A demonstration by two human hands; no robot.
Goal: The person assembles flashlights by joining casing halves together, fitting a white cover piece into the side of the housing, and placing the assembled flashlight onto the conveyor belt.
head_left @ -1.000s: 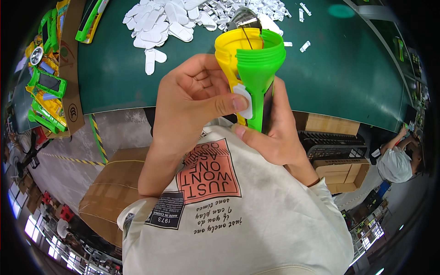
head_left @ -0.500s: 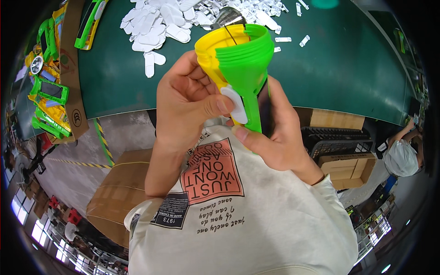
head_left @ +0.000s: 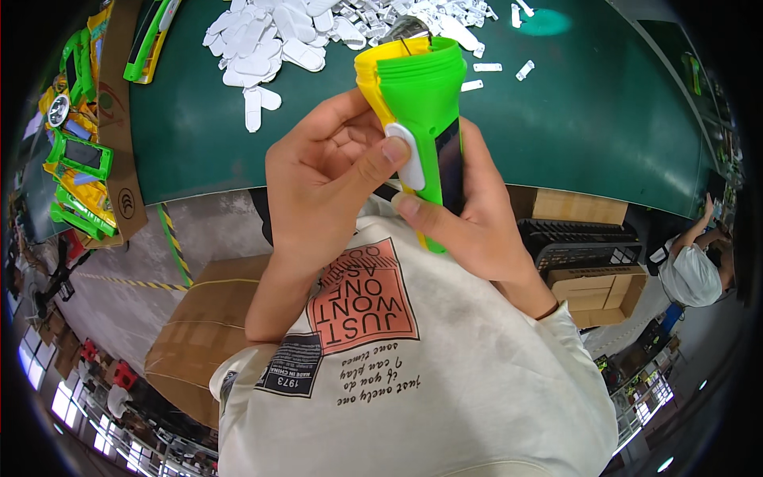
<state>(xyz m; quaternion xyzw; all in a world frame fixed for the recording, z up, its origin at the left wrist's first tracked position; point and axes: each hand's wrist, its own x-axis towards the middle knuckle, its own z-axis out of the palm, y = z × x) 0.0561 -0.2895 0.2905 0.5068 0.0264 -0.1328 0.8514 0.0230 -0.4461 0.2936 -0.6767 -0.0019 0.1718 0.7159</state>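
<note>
Both of my hands hold a green and yellow flashlight housing [head_left: 421, 87] upright in front of my chest, its wide threaded end up. The thumb of my left hand [head_left: 322, 175] presses on a white oval switch cover [head_left: 408, 155] set along the seam between the yellow and green halves. Round the lower handle closes my right hand [head_left: 477, 219], thumb on the front, next to a dark panel on the housing's side. Behind the open end shows a shiny reflector [head_left: 405, 30] with thin wires running into the housing. My left fingertips are hidden behind the housing.
On the green table [head_left: 572, 119] lies a heap of white oval covers [head_left: 254, 48], with small white strips [head_left: 487, 67] to its right. At the left a cardboard box [head_left: 123, 119] holds several green and yellow housings. A black crate [head_left: 584, 242] and a person [head_left: 691, 266] are at the right.
The flashlight housing has turned and tipped in my hands, so its green half faces me more and less of the open end's inside shows. Both hands still grip it.
</note>
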